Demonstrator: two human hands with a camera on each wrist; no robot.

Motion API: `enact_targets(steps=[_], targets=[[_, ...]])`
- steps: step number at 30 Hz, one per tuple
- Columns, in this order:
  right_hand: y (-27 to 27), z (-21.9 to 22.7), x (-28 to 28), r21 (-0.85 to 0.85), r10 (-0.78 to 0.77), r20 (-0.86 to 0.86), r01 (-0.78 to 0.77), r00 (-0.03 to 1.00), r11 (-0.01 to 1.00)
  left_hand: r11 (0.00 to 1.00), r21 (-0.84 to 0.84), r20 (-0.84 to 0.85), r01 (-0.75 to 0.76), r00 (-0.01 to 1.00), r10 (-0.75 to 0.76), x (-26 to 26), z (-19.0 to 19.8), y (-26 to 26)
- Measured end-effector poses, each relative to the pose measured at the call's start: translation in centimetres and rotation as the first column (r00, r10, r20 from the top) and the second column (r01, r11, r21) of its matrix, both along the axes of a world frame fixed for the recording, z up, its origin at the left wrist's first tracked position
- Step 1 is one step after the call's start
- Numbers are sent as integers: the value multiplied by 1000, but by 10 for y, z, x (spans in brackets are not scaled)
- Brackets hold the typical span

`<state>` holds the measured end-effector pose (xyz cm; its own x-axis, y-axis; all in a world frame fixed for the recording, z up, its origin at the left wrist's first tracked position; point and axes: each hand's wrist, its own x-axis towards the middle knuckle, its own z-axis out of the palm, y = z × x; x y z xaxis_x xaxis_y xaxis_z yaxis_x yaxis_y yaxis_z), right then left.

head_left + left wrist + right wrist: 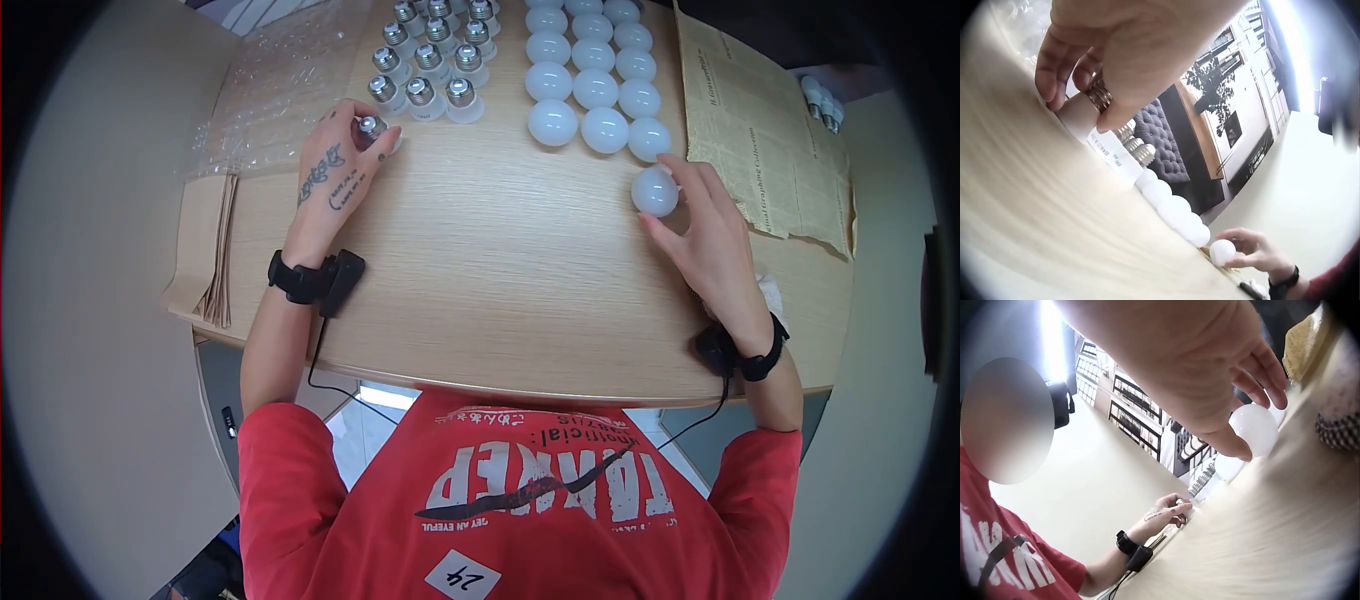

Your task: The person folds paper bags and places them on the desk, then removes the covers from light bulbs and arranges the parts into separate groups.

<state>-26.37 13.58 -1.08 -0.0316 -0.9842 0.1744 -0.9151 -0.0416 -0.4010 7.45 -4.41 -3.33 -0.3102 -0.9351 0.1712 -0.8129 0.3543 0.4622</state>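
My left hand (338, 168) grips a bulb base (371, 127) with thumb and fingers. Its silver screw cap points up, and the left wrist view shows its white body (1079, 117) flaring down close to the table. In front of that hand stand rows of similar bulb bases (422, 98), caps up. My right hand (716, 235) holds a glossy white bulb globe (655, 191) between thumb and fingers, low over the table. Just beyond it are rows of matching globes (605, 130), domes up. The right wrist view shows the thumb on the held globe's (1256, 430) near side.
Clear plastic wrap (270, 90) lies at the back left, with folded brown paper (205, 250) nearer. A printed brown paper sheet (770, 140) lies on the right, with small bulbs (822, 104) beyond it. The table's front edge (520, 398) is at the person's body.
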Motion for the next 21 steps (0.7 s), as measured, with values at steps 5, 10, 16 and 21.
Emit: enact_targets(steps=[5,10,16,21], targets=[[-1,-8,-5,-6,-45,27,45,999,999,999,29,-21,-46,999,46,-1,-2,-1],[-2,-7,-5,-10,-3,-45,2,999,1000,996,59,-21,-72,997,74,-1,-3,-3],[-1,-9,-3,-67,23,-96,-29,995,997,997,55,-33,-59,998,61,-1,-3,-4],[-1,-8,-3,-39,-21,1,21,1000,999,995,85,-28,-59,998,62,0,-3,-4]])
